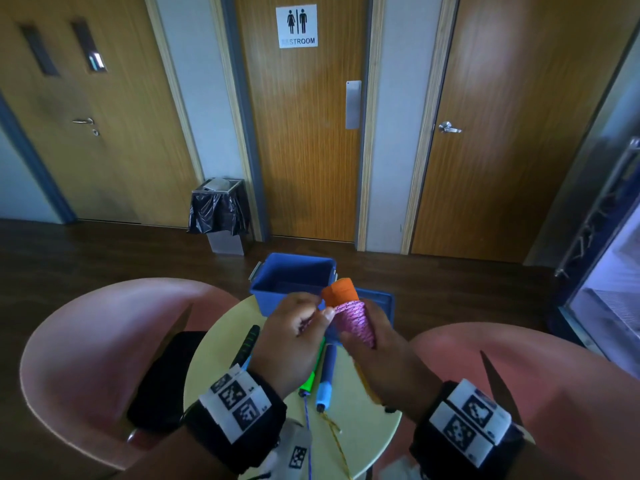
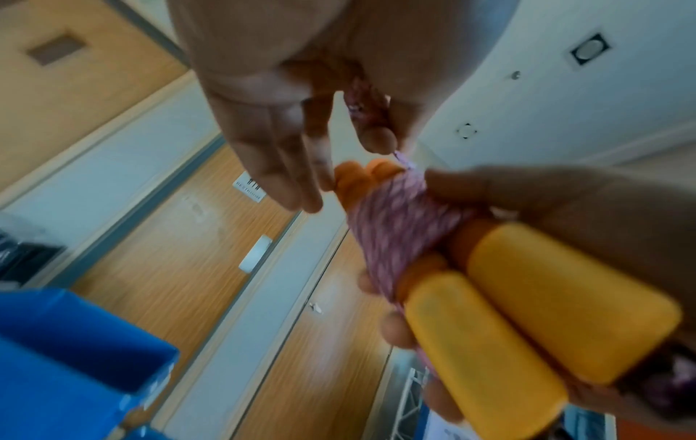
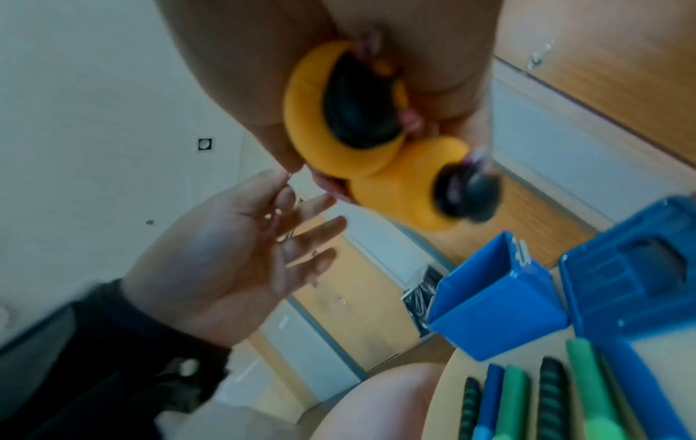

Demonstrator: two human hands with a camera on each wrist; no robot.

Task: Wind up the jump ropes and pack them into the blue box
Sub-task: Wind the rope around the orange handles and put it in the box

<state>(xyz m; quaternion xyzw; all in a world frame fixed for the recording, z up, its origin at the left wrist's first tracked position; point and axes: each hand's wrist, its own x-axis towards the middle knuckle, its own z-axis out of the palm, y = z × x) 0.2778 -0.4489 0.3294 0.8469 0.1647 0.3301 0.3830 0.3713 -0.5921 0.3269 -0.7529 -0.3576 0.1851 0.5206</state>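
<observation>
My right hand (image 1: pixel 381 341) grips a jump rope's two orange-yellow handles (image 2: pixel 546 297) side by side above the table. Pink cord (image 1: pixel 353 320) is wound tightly round their upper part, and the orange tips (image 1: pixel 341 292) stick out above it. The left hand (image 1: pixel 311 320) pinches the loose end of the pink cord (image 2: pixel 361 104) between thumb and forefinger, right by the bundle; its other fingers (image 2: pixel 271 166) are straight. Behind the hands the blue box (image 1: pixel 294 282) stands open on the table. The handles' black end caps (image 3: pixel 357 113) face the right wrist view.
The blue lid (image 1: pixel 377 299) lies to the right of the box. On the round yellow table (image 1: pixel 363 434) lie a green handle (image 1: pixel 310 381), a blue handle (image 1: pixel 327 379) and a black handle (image 1: pixel 247 344) with loose cords. Pink chairs (image 1: pixel 86 341) flank the table. A bin (image 1: pixel 220 213) stands by the doors.
</observation>
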